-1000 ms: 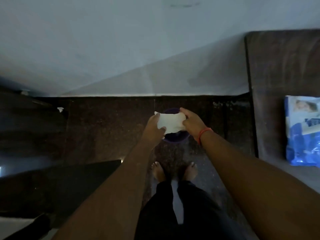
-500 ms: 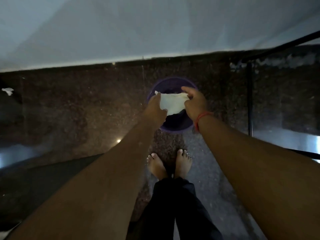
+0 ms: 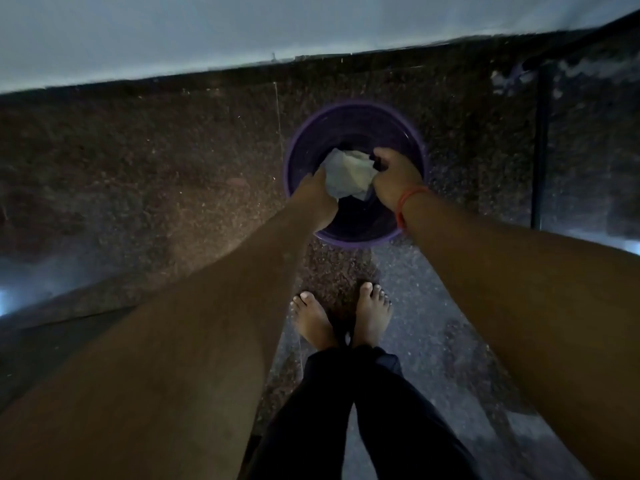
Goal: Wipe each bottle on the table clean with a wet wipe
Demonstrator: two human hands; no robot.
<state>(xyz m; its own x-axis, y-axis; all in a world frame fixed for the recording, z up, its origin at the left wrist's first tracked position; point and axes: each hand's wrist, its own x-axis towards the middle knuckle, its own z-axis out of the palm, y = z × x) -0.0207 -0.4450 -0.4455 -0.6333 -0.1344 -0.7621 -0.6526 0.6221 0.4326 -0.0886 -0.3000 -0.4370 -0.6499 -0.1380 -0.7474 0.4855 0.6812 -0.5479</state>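
Observation:
A white wet wipe [image 3: 349, 173], now crumpled, hangs inside the mouth of a round purple bin [image 3: 414, 140] that stands on the dark speckled floor by the wall. My left hand [image 3: 317, 195] grips the wipe's left side, and my right hand [image 3: 394, 178], with an orange band at the wrist, grips its right side. Both hands reach down over the bin's opening. No bottle and no table show in the head view.
A pale wall [image 3: 242, 29] runs along the top, just beyond the bin. My bare feet [image 3: 341, 315] stand right behind the bin. A dark upright bar [image 3: 540, 147] rises at the right. A dark surface edge [image 3: 52, 327] lies low at the left.
The view tipped down and closer to the bin. Both hands lowered the stretched wipe into the bin's mouth and drew together, so the wipe is crumpled. The blue packet at the right left view.

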